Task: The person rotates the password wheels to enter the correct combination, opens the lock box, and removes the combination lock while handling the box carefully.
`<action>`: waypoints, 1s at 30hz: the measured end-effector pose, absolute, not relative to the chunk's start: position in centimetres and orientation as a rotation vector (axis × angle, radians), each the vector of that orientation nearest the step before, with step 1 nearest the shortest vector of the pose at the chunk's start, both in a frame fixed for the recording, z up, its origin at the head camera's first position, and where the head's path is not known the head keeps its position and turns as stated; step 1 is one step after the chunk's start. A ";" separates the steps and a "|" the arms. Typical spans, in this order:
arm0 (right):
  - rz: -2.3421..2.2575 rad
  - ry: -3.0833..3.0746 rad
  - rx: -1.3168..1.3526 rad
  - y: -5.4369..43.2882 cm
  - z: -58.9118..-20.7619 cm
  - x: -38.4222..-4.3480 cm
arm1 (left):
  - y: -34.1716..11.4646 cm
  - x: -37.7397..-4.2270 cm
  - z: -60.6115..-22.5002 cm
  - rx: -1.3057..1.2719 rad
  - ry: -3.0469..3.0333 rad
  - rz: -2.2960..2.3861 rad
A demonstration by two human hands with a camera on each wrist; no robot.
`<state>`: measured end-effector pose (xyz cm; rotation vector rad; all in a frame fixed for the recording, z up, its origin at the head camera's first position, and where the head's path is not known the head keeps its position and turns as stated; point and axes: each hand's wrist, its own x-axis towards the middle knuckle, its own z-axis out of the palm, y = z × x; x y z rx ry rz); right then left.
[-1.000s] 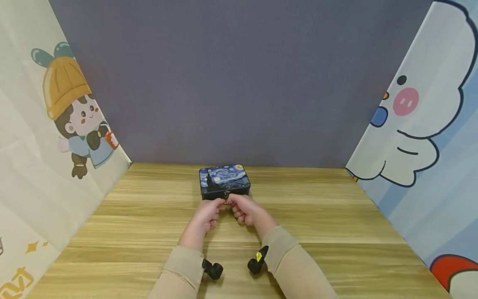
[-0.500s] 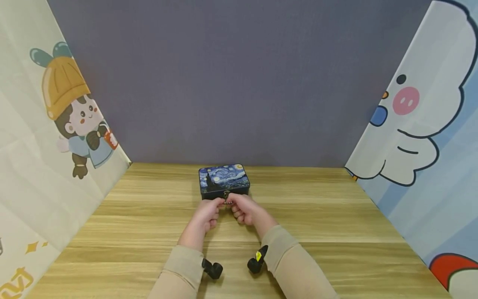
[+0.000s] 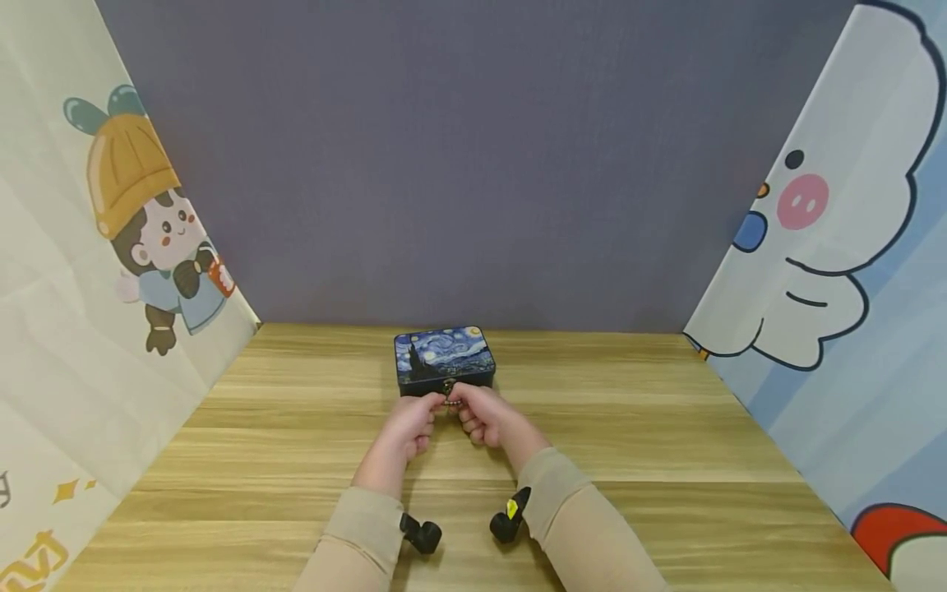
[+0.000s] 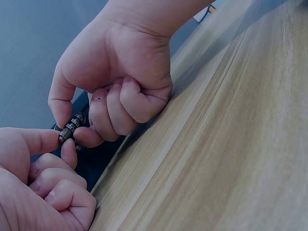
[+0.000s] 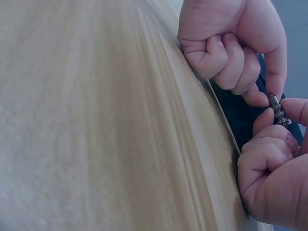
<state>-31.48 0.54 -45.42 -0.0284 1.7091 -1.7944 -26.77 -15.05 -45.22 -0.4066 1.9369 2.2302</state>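
A small box [image 3: 444, 352] with a swirling blue night-sky painting on its lid sits closed on the wooden table. At its front hangs a tiny bronze-coloured combination padlock [image 4: 72, 127] with ringed dials. My left hand [image 3: 409, 423] pinches one end of it between thumb and forefinger, other fingers curled in. From the opposite side my right hand [image 3: 488, 415] pinches the dial part, also with thumb and forefinger. In the right wrist view the padlock [image 5: 279, 111] lies between both sets of fingertips, close against the dark box side. Fingers partly hide the dials and the digits are unreadable.
The wooden tabletop [image 3: 636, 427] extends around the box on all sides. A grey panel [image 3: 473, 164] rises just behind it. Cartoon-printed sheets stand at left [image 3: 59, 288] and right [image 3: 851, 329]. Black wrist cameras stick out inward from both sleeves.
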 end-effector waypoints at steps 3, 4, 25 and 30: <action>-1.800 1.706 -0.027 0.6 -45.4 -31.4 | -15.0 -26.8 -45.2 -0.409 1.933 2.231; -1.803 1.703 -0.025 0.6 -45.3 -31.4 | -15.0 -26.8 -45.3 -0.410 1.932 2.233; -1.794 1.710 -0.047 1.0 -45.2 -31.3 | -15.2 -26.9 -45.5 -0.394 1.929 2.231; -1.789 1.703 -0.049 1.6 -45.0 -31.5 | -15.3 -26.8 -45.4 -0.395 1.938 2.221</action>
